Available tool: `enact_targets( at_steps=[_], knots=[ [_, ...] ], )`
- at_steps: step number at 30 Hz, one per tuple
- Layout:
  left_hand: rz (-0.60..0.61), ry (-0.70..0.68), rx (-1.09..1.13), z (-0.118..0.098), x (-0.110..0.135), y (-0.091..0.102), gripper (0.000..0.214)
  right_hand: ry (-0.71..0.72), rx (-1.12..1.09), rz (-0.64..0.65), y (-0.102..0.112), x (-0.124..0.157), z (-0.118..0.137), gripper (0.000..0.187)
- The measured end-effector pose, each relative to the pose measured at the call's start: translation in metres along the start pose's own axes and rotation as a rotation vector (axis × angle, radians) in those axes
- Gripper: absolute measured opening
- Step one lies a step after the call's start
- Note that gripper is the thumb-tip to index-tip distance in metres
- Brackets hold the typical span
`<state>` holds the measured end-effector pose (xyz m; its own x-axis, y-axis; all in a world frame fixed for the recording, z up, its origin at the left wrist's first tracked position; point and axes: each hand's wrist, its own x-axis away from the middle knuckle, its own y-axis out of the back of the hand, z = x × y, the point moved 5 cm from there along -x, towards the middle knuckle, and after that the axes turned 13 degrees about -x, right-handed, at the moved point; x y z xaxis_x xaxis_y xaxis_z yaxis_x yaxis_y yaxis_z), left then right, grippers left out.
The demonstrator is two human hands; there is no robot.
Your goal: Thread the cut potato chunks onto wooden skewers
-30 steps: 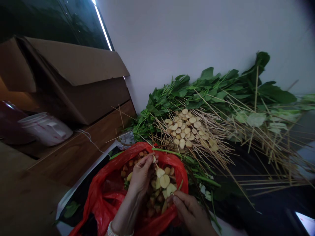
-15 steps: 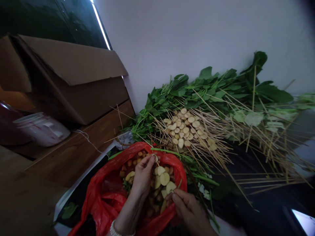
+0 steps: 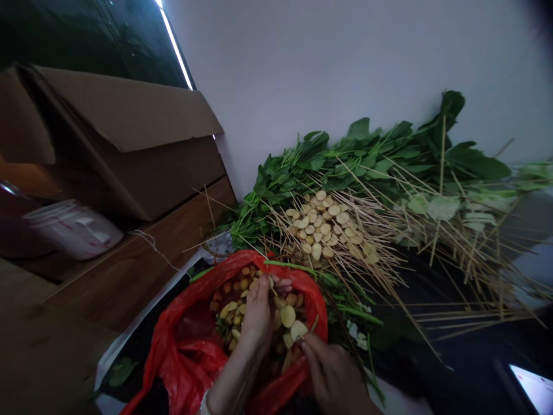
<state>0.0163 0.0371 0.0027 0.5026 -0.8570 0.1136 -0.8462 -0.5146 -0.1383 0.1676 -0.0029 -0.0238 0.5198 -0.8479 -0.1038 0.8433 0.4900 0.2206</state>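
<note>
Over the red plastic bag [image 3: 313, 288], my left hand [image 3: 258, 317] pinches a pale potato slice [image 3: 271, 282]. Its other fingers spread out beyond the slice. Lower right, my right hand [image 3: 332, 372] is closed at the near end of a thin skewer [image 3: 275, 291], which runs up toward the left fingers. Two round potato slices [image 3: 287, 316] show along the skewer between the hands; the lower one nearly touches the right fingertips. Cut vegetable pieces [image 3: 244, 284] fill the bag under both hands, partly hidden by the left wrist.
Beyond the bag, loaded skewers with potato slices [image 3: 320, 230] lie piled before leafy greens [image 3: 319, 144]. Loose bamboo sticks [image 3: 470, 259] spread to the right beside pale leaves [image 3: 443, 207]. A cardboard box [image 3: 129, 109] and white bucket [image 3: 71, 230] stand left. A lit screen [image 3: 533, 386] lies lower right.
My left hand has shifted slightly right and turned, its fingers now covering the upper slice on the skewer. The right hand stays almost in place. The view has moved a little.
</note>
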Motion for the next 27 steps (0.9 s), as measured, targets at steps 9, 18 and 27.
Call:
enact_targets(
  at_steps=[9, 18, 27],
  knots=[
    [-0.032, 0.078, -0.027, 0.01, 0.003, 0.001, 0.031, -0.276, -0.612, 0.096, -0.017, -0.003, -0.017, 0.06],
    [-0.032, 0.044, -0.062, 0.005, 0.011, -0.009, 0.031, -0.081, -0.212, -0.041, -0.004, 0.002, 0.0, 0.047],
    [-0.016, 0.122, 0.011, 0.014, 0.013, -0.009, 0.037, -0.249, -0.524, 0.043, -0.011, 0.001, -0.016, 0.056]
  ],
)
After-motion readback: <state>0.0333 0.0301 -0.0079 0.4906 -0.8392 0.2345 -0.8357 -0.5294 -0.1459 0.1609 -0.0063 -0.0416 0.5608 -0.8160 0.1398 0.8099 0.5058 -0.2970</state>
